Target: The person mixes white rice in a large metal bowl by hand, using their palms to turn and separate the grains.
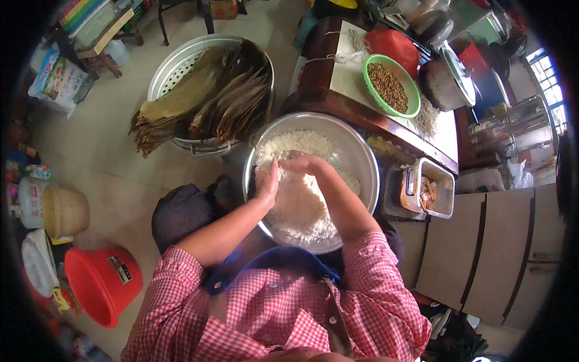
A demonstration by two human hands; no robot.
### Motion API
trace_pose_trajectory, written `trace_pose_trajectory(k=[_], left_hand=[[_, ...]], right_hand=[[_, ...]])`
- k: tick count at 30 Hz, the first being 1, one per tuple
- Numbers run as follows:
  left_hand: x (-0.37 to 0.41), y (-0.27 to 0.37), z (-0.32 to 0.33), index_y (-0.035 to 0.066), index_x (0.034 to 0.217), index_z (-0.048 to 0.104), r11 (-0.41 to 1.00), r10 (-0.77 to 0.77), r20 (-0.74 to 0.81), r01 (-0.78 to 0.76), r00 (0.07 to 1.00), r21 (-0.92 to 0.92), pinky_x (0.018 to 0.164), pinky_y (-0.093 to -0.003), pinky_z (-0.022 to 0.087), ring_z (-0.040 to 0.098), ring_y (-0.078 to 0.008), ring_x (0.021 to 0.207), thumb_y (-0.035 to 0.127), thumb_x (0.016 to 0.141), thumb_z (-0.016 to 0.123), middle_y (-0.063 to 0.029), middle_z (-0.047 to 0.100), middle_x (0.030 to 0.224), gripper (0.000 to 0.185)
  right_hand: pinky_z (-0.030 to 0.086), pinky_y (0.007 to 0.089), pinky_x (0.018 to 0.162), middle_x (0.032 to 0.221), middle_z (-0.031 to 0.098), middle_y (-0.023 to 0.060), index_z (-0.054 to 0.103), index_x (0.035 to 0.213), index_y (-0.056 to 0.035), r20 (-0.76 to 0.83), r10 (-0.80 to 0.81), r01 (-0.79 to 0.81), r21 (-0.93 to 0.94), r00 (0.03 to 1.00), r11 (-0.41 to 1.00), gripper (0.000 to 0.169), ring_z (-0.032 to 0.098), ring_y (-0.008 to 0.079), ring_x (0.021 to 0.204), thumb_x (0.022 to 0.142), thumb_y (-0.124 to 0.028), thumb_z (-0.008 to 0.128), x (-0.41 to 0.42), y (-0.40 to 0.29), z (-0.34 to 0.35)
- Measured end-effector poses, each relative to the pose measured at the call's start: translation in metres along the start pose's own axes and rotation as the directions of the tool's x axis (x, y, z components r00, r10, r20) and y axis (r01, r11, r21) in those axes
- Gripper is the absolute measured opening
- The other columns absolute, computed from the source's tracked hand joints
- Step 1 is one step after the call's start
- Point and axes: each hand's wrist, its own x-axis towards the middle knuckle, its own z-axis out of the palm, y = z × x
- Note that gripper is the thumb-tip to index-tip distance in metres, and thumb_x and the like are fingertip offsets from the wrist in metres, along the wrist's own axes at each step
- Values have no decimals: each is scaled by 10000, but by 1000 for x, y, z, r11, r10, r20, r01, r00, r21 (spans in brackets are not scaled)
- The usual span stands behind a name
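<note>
A wide metal basin [357, 135] sits in front of me, with white rice grains [301, 140] spread inside it. Both hands are over the rice, close together at its left part. My left hand [266, 183] is at the basin's left side, thumb pointing up and palm turned inward. Reaching across from the right, my right hand [299, 163] bends toward the left one, its fingertips partly hidden in or behind the rice. Whether grains are held between the palms cannot be made out.
A perforated metal pot [169, 68] holds long dried leaves [199, 90] at the upper left. On the table at right stands a green basket [368, 88] of brown beans [386, 86], near string [355, 50]. A plastic container [445, 194] with brown pieces stands right; a red bucket [97, 280] lower left.
</note>
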Motion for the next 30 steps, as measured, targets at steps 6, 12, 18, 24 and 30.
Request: trace_pose_trajectory(k=[6, 12, 18, 24, 30], left_hand=[[-46, 20, 25, -47, 981, 576, 829, 317, 121, -337, 941, 447, 775, -413, 451, 571, -380, 866, 328, 793, 601, -246, 594, 917, 421], [-74, -1, 42, 1, 1007, 575, 392, 569, 605, -831, 556, 395, 882, -403, 388, 522, -315, 969, 220, 710, 661, -173, 578, 997, 379], [-42, -41, 30, 5, 1175, 451, 851, 451, 205, -488, 869, 196, 934, -382, 354, 443, -282, 1087, 230, 752, 656, -172, 458, 1170, 521], [-13, 4, -8, -15, 1322, 280, 958, -199, 25, 200, 980, -207, 981, -353, 309, 342, -243, 1212, 401, 824, 551, -156, 308, 1351, 703], [-2, 9, -4, -11, 1330, 278, 959, -205, -26, 195, 978, -208, 989, -372, 308, 355, -254, 1206, 496, 852, 465, -152, 318, 1353, 721]], right_hand=[[449, 381, 830, 1054, 581, 193, 550, 1083, -28, -181, -300, 250, -252, 937, 935, 558, 572, 330, 950, 689, -400, 685, -93, 5, 14], [388, 384, 950, 1144, 528, 164, 605, 1036, -95, -295, -538, 364, -480, 789, 798, 399, 464, 315, 1119, 664, -211, 691, -129, 95, 10], [458, 372, 840, 1012, 582, 120, 596, 962, -84, -504, -254, 105, -305, 826, 947, 283, 553, 299, 957, 719, -225, 629, -96, 128, -40], [483, 300, 801, 1024, 596, 123, 565, 1059, -20, -246, 231, -5, 675, 941, 738, 371, 589, 202, 907, 795, -279, 598, -6, 93, -64], [410, 392, 905, 1245, 487, 165, 480, 1224, -9, -40, 11, -11, -3, 999, 1000, 714, 485, 260, 1109, 789, -574, 518, 39, -15, -18]])
